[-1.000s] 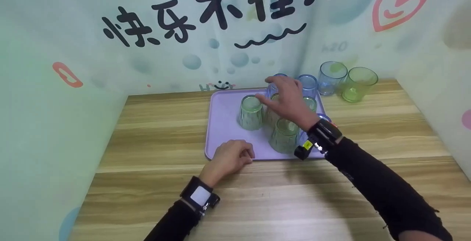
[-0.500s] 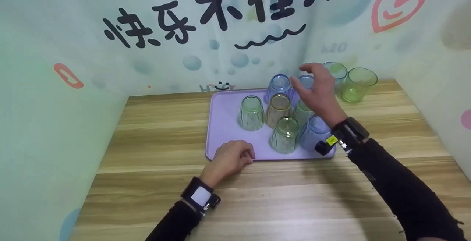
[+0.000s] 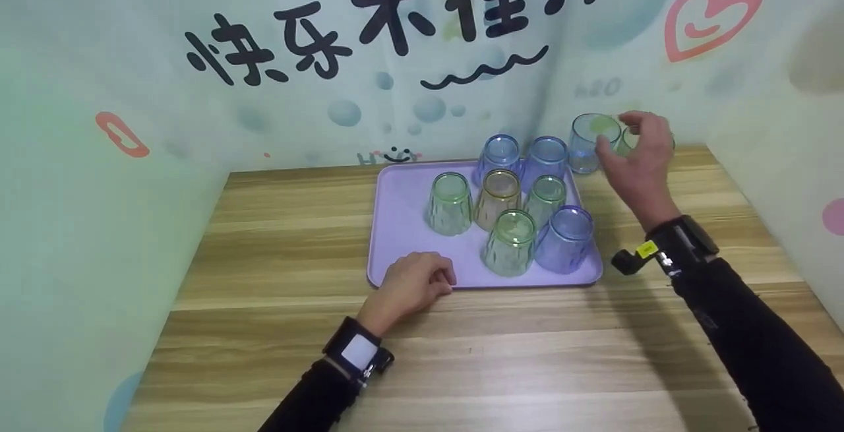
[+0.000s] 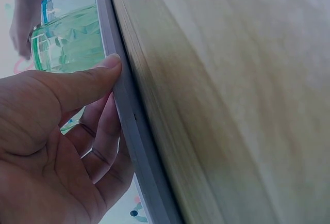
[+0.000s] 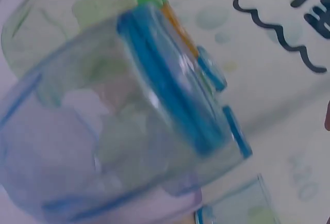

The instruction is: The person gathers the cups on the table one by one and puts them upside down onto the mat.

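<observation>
My left hand (image 3: 412, 283) rests at the front edge of a lilac tray (image 3: 402, 221). In the left wrist view its thumb presses the tray's rim (image 4: 136, 126), with the other fingers curled on the far side. At the back right, my right hand (image 3: 638, 161) holds nothing; thumb and fingers are spread in front of a green upright glass (image 3: 628, 144), which they partly hide. Just left of it stands a light blue upright glass (image 3: 583, 155). The right wrist view is filled by a blue upside-down glass (image 5: 170, 84), slightly blurred.
On the tray several ribbed glasses stand upside down, among them a green one (image 3: 450, 204), an amber-rimmed one (image 3: 499, 201) and a blue one (image 3: 566, 244) at the front right. The tray lies on a wood-grain table (image 3: 277, 234) against a printed backdrop (image 3: 297, 122).
My right hand has moved right, from above the glasses on the tray to the green upright glass beyond it. The left hand has stayed at the tray's edge.
</observation>
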### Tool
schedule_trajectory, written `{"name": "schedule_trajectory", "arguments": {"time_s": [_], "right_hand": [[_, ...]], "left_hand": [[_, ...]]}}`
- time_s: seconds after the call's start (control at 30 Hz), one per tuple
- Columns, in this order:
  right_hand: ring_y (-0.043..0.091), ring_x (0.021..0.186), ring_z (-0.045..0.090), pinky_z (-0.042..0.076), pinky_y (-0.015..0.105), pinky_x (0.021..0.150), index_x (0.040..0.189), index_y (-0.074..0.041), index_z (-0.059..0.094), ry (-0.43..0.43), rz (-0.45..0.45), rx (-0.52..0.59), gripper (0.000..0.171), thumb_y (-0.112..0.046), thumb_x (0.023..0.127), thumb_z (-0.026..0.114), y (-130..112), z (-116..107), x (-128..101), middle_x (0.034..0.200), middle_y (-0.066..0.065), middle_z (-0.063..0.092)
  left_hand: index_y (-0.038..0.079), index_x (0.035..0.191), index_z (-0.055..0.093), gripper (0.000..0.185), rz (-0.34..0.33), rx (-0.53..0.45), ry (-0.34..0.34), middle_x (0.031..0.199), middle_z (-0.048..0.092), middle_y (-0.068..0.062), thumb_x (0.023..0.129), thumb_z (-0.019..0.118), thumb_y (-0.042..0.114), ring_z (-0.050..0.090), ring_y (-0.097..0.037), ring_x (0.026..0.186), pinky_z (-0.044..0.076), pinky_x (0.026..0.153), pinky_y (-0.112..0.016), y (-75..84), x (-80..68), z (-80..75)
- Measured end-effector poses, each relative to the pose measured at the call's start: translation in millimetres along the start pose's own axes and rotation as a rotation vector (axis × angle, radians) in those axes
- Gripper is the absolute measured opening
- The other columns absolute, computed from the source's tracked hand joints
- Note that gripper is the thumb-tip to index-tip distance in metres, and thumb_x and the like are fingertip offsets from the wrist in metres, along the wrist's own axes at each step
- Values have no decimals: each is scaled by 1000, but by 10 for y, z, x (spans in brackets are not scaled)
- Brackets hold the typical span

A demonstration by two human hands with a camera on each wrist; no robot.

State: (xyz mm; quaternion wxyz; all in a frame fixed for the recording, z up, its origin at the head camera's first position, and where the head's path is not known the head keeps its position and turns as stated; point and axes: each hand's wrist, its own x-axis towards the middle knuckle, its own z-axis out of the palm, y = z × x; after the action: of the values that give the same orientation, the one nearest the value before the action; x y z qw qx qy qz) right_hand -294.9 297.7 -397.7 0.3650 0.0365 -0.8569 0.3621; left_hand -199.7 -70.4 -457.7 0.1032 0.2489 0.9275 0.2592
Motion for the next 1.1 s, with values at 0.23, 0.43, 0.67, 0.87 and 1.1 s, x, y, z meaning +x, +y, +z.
{"name": "schedule_trajectory", "arguments": {"time_s": [0.23,0.43,0.67,0.87,1.1], "right_hand": [[34,122,36,25,45,100,136,3,46,-44,190,-98,65,-21,85,77,309,-259,-56,133,21,41],[41,136,24,21,57,108,151,0,28,-171,390,-93,90,-30,84,80,580,-436,-102,149,24,26],[40,142,20,25,54,113,157,-6,12,-257,529,10,106,-41,84,82,803,-517,-167,156,24,18],[42,142,23,26,51,114,158,-4,8,-284,548,59,110,-40,85,82,880,-493,-180,157,26,18],[43,139,28,31,51,111,156,0,9,-291,547,75,108,-37,86,82,925,-449,-164,154,30,22]], "left_hand": [[20,91,74,6,-8,3,-6,83,64,12,91,78,15,61,-11,82,49,77,-35,5,4,8],[19,90,74,7,3,6,10,84,65,11,89,78,14,62,-12,82,49,77,-36,-1,-8,-2],[18,87,73,9,68,15,47,83,66,9,88,80,12,62,-12,83,49,75,-35,-3,-18,11],[17,88,73,7,54,9,35,84,66,9,88,79,13,62,-12,82,49,75,-35,6,-18,4],[18,89,74,6,29,-9,20,83,65,10,89,79,14,62,-12,81,49,76,-35,16,-17,-11]]}}
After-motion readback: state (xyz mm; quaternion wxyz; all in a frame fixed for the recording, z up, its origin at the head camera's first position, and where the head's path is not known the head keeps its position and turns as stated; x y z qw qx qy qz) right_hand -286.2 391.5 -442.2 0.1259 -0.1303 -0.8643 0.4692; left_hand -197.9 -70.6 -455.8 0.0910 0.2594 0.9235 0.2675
